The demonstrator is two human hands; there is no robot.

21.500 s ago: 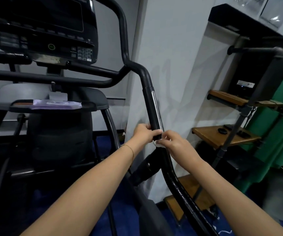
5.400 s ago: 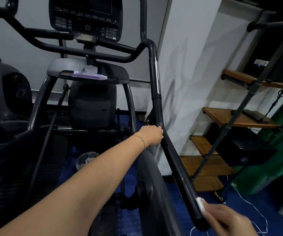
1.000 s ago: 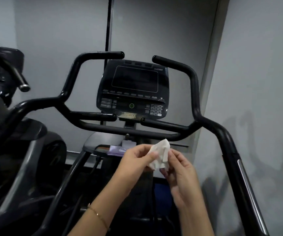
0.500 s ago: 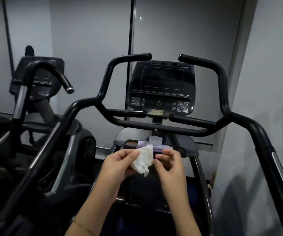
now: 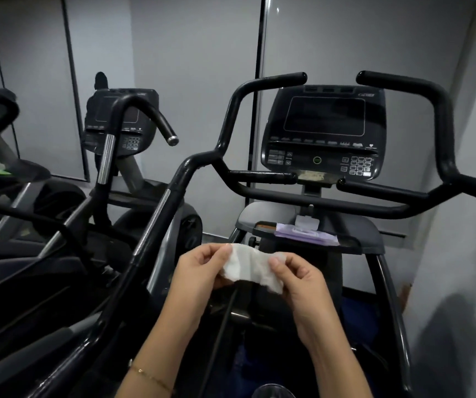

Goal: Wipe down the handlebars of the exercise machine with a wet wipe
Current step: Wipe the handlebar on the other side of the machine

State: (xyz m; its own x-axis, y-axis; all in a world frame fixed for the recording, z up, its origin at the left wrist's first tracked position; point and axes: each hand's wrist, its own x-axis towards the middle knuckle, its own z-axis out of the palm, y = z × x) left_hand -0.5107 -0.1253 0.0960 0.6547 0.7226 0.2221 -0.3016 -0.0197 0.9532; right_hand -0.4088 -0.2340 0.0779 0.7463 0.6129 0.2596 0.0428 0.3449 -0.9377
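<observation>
The left hand [image 5: 199, 271] and the right hand [image 5: 300, 280] each pinch one end of the white wet wipe [image 5: 249, 267] with curled fingers [image 5: 220, 254], holding it spread out between them, while the black handlebars [image 5: 311, 196] sit higher up, behind the fingers, not touching the wipe.

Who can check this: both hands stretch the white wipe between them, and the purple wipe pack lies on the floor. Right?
No. The head view shows the purple wipe pack lying on the machine's tray, not the floor. The left hand and right hand do stretch the white wipe.
</observation>
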